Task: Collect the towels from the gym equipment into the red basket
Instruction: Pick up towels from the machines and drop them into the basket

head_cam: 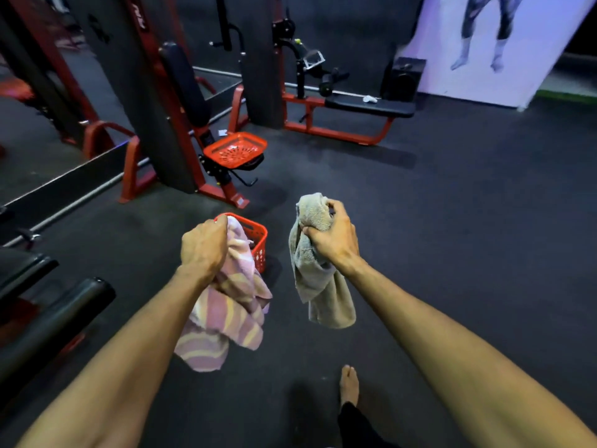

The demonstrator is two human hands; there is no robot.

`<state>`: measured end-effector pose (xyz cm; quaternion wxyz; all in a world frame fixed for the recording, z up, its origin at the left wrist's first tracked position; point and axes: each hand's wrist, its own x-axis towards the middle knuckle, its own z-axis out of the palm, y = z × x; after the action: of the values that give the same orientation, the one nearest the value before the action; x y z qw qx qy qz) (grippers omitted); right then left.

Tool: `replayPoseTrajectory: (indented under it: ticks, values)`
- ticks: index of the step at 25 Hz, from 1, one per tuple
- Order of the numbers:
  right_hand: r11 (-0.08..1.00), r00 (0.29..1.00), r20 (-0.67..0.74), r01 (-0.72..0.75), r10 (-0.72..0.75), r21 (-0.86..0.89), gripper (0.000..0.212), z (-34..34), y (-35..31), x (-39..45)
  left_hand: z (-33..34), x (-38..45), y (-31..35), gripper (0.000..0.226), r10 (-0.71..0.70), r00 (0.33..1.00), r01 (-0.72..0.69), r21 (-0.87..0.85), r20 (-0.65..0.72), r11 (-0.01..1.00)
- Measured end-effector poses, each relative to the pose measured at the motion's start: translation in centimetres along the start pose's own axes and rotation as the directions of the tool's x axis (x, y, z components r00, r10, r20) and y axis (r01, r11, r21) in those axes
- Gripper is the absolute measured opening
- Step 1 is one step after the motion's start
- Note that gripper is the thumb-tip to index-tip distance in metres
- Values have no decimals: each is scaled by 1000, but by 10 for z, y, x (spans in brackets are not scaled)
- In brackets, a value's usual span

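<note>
— Where are the towels?
— The left hand [204, 245] grips the pink striped towel [226, 315], fingers curled round it, just above the red basket [258, 242] on the floor.
— And the other?
— The right hand [332, 236] clutches the grey towel [318, 286]. Both hang lengthwise, pointing down.

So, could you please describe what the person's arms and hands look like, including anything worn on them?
Both arms are bare from the hands back to the frame edge: no sleeves, gloves, watch or wristband show. The left hand and right hand show no visible rings or markings.
</note>
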<state>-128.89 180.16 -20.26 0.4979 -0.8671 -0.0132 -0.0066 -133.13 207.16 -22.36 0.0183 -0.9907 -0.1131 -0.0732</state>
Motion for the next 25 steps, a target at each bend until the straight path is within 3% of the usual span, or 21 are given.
replayPoseTrajectory:
  ticks: [12,20,25]
  values:
    - [983,942,294,129,-164,134,67,75,-40,257,38,157,-6,15,-351,935,350,25,52,937]
    - [959,870,409,220,-275,178,65,202,-91,352,87,235,-87,13,-511,856,508,59,74,859]
    - [974,836,503,215,-219,66,59,296,-114,396,123,277,-154,15,-576,811,574,46,107,817]
